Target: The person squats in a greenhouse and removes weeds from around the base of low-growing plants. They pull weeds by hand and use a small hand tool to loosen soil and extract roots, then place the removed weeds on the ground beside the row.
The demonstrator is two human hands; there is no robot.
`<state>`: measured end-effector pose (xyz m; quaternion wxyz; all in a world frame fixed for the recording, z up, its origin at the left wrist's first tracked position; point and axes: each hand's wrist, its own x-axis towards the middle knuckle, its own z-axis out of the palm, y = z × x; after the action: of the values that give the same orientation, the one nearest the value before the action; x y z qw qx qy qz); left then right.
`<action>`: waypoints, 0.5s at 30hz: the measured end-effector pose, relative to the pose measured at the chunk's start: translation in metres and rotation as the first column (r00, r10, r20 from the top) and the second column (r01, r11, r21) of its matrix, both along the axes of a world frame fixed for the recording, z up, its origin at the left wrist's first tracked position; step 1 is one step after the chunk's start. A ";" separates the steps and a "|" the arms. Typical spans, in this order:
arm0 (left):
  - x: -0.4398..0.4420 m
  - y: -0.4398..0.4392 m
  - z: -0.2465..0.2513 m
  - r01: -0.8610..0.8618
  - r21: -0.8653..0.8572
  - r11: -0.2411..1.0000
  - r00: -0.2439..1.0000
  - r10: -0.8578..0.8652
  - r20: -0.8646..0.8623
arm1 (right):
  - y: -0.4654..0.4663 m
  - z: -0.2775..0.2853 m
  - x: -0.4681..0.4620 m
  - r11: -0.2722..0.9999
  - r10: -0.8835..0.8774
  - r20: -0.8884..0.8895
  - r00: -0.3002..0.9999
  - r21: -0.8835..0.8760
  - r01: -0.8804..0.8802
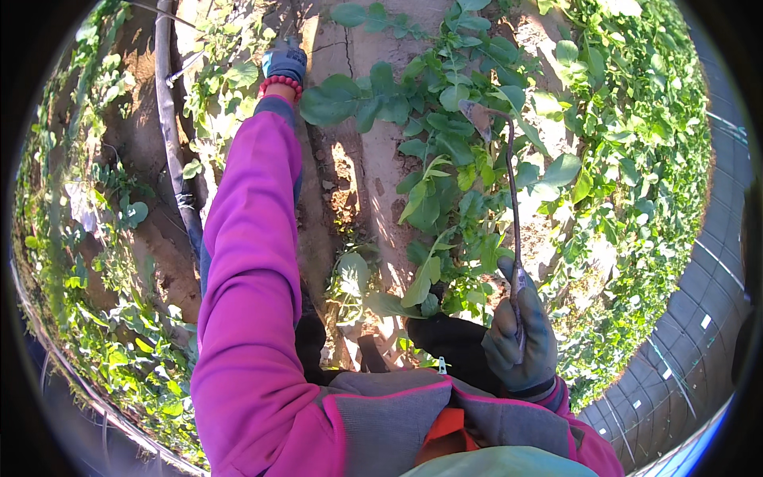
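Note:
My gloved left hand (pixel 285 61) reaches far forward over the soil, beside low weeds (pixel 241 74); its fingers point away and look bunched, and what they may hold is hidden. A red beaded bracelet circles that wrist. My gloved right hand (pixel 521 340) is closed around the handle of a small hand hoe (pixel 514 197) near my body. The hoe's thin bent metal neck rises forward, and its rusty blade (pixel 477 118) hangs over a row of leafy green plants (pixel 438 143). Broad lobed leaves (pixel 340 98) lie just right of the left wrist.
A dark pipe (pixel 170 119) runs lengthwise at left, with thin wires by it. Dense greenery (pixel 644 149) covers the right side, bordered by dark gridded ground cloth (pixel 673 334). Cracked soil (pixel 381 161) lies between the rows. More plants (pixel 125 334) grow at lower left.

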<state>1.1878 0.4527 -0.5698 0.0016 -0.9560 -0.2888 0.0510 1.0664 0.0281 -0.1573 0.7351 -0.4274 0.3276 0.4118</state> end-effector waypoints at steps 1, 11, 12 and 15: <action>0.002 0.006 0.000 -0.073 -0.065 0.995 0.994 0.067 -0.090 | 0.002 0.001 0.001 0.999 0.013 0.004 1.000 -0.029 -0.013; -0.003 0.009 -0.034 0.086 -0.160 0.983 0.847 -0.156 -0.509 | 0.015 0.003 0.005 0.977 0.127 -0.012 0.992 -0.169 -0.127; -0.016 0.047 -0.047 0.086 -0.097 0.992 0.848 -0.124 -0.516 | 0.017 0.003 0.008 0.975 0.180 0.001 0.984 -0.130 -0.179; -0.006 -0.009 -0.030 0.106 -0.148 0.983 0.912 -0.156 -0.380 | 0.012 0.000 0.009 0.961 0.201 0.034 0.979 -0.199 -0.190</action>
<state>1.1819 0.4442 -0.5998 0.0030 -0.9422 -0.2142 0.2576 1.0758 0.0404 -0.1576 0.6543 -0.5384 0.3025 0.4366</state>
